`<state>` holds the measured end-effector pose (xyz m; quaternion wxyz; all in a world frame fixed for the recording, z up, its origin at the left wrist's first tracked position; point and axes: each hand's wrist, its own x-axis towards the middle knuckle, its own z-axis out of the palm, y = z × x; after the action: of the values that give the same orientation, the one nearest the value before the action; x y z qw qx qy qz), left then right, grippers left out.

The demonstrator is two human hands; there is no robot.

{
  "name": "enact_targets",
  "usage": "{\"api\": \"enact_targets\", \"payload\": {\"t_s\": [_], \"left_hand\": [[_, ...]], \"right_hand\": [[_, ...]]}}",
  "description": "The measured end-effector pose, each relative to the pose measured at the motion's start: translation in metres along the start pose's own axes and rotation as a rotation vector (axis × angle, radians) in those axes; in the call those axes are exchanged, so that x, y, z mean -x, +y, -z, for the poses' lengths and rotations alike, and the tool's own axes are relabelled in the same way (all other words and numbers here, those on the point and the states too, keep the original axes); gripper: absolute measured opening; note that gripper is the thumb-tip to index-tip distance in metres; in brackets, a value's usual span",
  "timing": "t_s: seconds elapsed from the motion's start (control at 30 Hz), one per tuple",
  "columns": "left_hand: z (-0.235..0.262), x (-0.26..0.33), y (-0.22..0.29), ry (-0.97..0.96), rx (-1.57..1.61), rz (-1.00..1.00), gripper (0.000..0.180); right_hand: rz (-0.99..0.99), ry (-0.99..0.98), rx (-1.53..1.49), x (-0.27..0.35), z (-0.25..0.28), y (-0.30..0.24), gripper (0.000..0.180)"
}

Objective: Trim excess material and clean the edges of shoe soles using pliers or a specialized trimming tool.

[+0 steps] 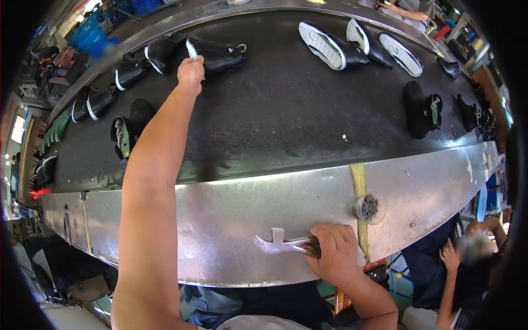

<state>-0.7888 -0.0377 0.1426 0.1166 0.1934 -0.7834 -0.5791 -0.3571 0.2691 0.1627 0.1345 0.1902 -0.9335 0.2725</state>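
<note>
My left arm reaches far across the dark belt, and my left hand [191,72] is closed on the white-edged sole of a black boot [220,54] lying on its side. Low over the metal ledge [220,220], my right hand [336,250] grips the handles of metal lasting pliers [279,243]. Their curved jaw points left, and a square hammer-like block sticks up from it. Beside that hand, a clear round cup [369,209] of small nails sits next to a yellow strap [358,184].
Several black boots [131,72] lie along the belt's far left. White-soled shoes [323,45] lie at the far right, and an upright boot [422,110] stands nearer. Another boot [142,115] is partly behind my left arm. At lower right sits another person [448,258].
</note>
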Motion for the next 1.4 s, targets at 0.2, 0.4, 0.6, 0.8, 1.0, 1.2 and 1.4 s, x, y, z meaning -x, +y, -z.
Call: {"api": "enact_targets", "payload": {"t_s": [0.2, 0.4, 0.6, 0.8, 1.0, 1.2, 1.4], "left_hand": [[0.083, 0.062, 0.029, -0.289, 0.582, 0.266, 0.033], [0.199, 0.22, 0.045, -0.53, 0.741, 0.211, 0.04], [0.292, 0.323, 0.017, -0.529, 0.948, 0.019, 0.029], [0.331, 0.439, 0.028, -0.524, 0.771, -0.064, 0.019], [0.34, 0.524, -0.003, -0.562, 0.894, 0.322, 0.019], [0.353, 0.548, -0.063, -0.707, 0.94, 0.154, 0.024], [0.359, 0.56, -0.087, -0.618, 1.054, 0.452, 0.023]], "right_hand": [[-0.004, 0.02, -0.026, 0.003, -0.003, -0.004, 0.045], [0.043, 0.162, -0.031, 0.014, -0.007, -0.006, 0.048], [-0.054, 0.328, -0.349, 0.047, -0.002, -0.044, 0.034], [-0.641, -0.133, -1.671, 0.094, -0.004, -0.121, 0.032], [-0.558, -0.036, -1.574, 0.142, 0.015, -0.151, 0.027], [-0.486, -0.108, -1.24, 0.199, 0.046, -0.154, 0.021], [-0.362, -0.299, -0.665, 0.237, 0.083, -0.189, 0.023]]}}
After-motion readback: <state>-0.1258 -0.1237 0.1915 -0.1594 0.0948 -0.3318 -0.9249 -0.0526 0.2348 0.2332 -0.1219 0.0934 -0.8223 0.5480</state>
